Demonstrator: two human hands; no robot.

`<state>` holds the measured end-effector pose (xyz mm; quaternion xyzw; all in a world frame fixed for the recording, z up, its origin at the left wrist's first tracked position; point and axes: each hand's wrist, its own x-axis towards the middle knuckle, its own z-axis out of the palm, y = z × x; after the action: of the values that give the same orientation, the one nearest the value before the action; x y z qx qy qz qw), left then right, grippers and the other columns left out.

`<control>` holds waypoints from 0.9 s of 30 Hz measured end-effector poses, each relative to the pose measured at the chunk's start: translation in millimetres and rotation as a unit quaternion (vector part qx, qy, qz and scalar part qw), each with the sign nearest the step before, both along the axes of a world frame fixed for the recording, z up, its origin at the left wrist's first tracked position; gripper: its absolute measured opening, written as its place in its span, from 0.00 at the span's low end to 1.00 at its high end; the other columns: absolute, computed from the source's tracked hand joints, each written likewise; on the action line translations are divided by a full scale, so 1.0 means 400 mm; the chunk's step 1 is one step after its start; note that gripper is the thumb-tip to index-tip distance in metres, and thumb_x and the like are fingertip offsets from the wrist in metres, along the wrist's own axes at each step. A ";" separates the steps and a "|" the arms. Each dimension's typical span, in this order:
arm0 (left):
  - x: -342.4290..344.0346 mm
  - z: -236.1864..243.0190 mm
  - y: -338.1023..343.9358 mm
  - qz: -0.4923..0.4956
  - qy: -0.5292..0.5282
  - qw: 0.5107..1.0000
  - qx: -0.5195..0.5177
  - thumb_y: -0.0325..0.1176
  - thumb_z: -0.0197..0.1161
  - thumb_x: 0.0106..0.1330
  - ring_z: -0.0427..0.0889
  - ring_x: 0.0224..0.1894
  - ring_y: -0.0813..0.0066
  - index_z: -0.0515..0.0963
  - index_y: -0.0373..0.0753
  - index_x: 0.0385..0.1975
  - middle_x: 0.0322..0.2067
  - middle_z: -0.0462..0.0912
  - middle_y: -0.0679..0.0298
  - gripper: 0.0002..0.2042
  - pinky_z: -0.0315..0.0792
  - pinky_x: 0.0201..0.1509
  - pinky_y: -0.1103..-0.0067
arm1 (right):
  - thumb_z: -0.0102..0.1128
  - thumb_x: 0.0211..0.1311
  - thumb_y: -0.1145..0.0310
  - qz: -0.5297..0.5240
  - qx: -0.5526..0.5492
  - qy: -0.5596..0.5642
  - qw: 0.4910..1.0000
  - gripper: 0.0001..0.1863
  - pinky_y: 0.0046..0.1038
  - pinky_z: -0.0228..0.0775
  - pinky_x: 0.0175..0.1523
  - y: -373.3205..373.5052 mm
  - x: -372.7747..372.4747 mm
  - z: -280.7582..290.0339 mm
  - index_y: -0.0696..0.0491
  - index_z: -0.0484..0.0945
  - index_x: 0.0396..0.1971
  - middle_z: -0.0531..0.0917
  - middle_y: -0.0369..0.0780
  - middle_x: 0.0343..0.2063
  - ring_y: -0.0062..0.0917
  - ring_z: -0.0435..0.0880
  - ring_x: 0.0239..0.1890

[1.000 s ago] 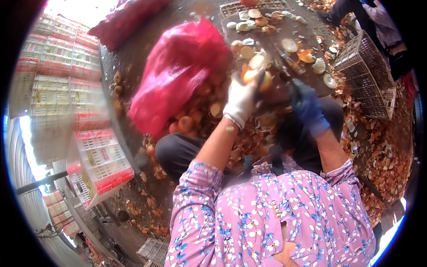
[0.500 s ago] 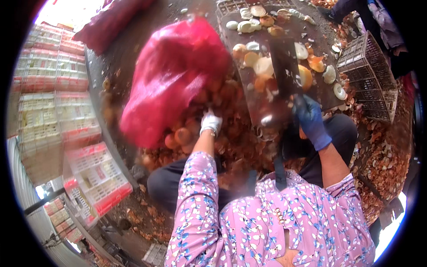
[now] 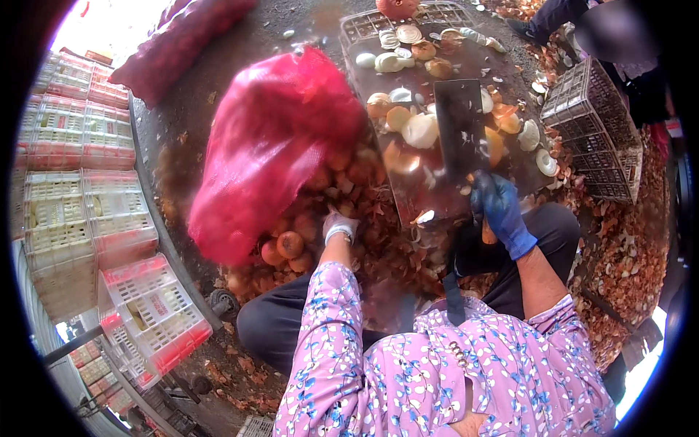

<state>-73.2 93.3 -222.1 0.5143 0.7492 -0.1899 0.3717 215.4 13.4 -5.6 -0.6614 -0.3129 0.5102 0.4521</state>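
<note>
the person is sitting on the ground with a dark cutting board [image 3: 437,197] lying in front of the knees, its far edge resting on a grey wire crate [image 3: 364,25]. the right hand [image 3: 499,204], in a blue glove, is closing its fingers around the handle of a broad cleaver [image 3: 460,131], whose blade is lying flat over the middle of the board. the left hand [image 3: 339,226], in a white glove, is reaching down into the pile of unpeeled onions [image 3: 291,244] just left of the board; its fingers are curling downward, though whether they are gripping an onion is hard to tell from here.

room is tight on the left, where a red mesh sack [image 3: 269,146] is slumping against the board's left edge and spilling onions. a second wire crate [image 3: 593,127] is hemming in the right side, with onion skins [image 3: 633,255] carpeting the ground around it. stacked white-and-red plastic crates [image 3: 87,189] are walling off the far left.

compared with half a second ago, the left hand is sitting lower in the pile and the cleaver is lying further up the board.

counting: one cleaver, two wire crates, two red sacks including one [image 3: 182,36] at the top left, and roughly a dozen peeled onion halves [image 3: 421,130] scattered on the board.
</note>
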 end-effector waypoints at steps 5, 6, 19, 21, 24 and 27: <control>0.028 0.030 -0.065 0.088 -0.034 0.996 0.005 0.53 0.71 0.48 0.65 0.67 0.55 0.45 0.31 0.71 0.66 0.61 0.43 0.56 0.62 0.69 0.71 | 0.50 0.73 0.54 -0.013 0.015 0.000 1.000 0.19 0.19 0.62 0.21 -0.008 0.002 -0.021 0.53 0.77 0.29 0.73 0.30 0.14 0.12 0.68 0.15; 0.032 -0.001 -0.080 0.089 -0.029 0.996 0.014 0.54 0.71 0.47 0.67 0.66 0.54 0.45 0.33 0.72 0.66 0.62 0.43 0.57 0.64 0.68 0.70 | 0.50 0.73 0.54 -0.019 0.019 -0.007 1.000 0.19 0.19 0.62 0.21 -0.010 0.002 -0.023 0.53 0.77 0.29 0.73 0.30 0.14 0.12 0.68 0.15; -0.010 0.164 0.105 0.384 -0.702 0.592 0.099 0.42 0.63 0.66 0.75 0.56 0.70 0.68 0.40 0.62 0.56 0.76 0.65 0.27 0.68 0.63 0.71 | 0.51 0.73 0.58 0.034 0.112 0.001 0.993 0.16 0.17 0.60 0.23 -0.005 0.011 -0.024 0.56 0.80 0.36 0.73 0.28 0.17 0.10 0.68 0.18; -0.021 0.226 0.181 0.223 -0.675 0.664 0.233 0.38 0.66 0.64 0.79 0.51 0.72 0.67 0.38 0.62 0.52 0.79 0.62 0.28 0.74 0.56 0.73 | 0.51 0.73 0.58 0.039 0.151 0.026 0.987 0.16 0.16 0.59 0.23 0.000 0.002 -0.022 0.56 0.80 0.36 0.73 0.28 0.17 0.09 0.68 0.18; 0.156 0.532 0.207 0.165 -0.667 0.695 0.210 0.39 0.71 0.61 0.81 0.47 0.73 0.65 0.35 0.63 0.49 0.79 0.57 0.33 0.76 0.50 0.80 | 0.51 0.73 0.59 0.002 0.175 0.026 0.984 0.16 0.16 0.59 0.23 -0.007 0.017 -0.023 0.56 0.80 0.36 0.72 0.27 0.17 0.09 0.67 0.19; 0.240 0.503 0.233 0.054 -0.512 0.818 0.256 0.43 0.69 0.63 0.79 0.48 0.74 0.65 0.34 0.64 0.52 0.78 0.58 0.33 0.74 0.52 0.81 | 0.50 0.73 0.59 0.028 0.209 0.032 0.977 0.15 0.15 0.59 0.23 0.006 -0.004 -0.014 0.55 0.80 0.35 0.72 0.27 0.17 0.08 0.67 0.19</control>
<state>22.8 186.7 -21.0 0.5730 0.4987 0.3195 0.5664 213.8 15.8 -11.3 -0.5265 -0.4166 0.4665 0.5759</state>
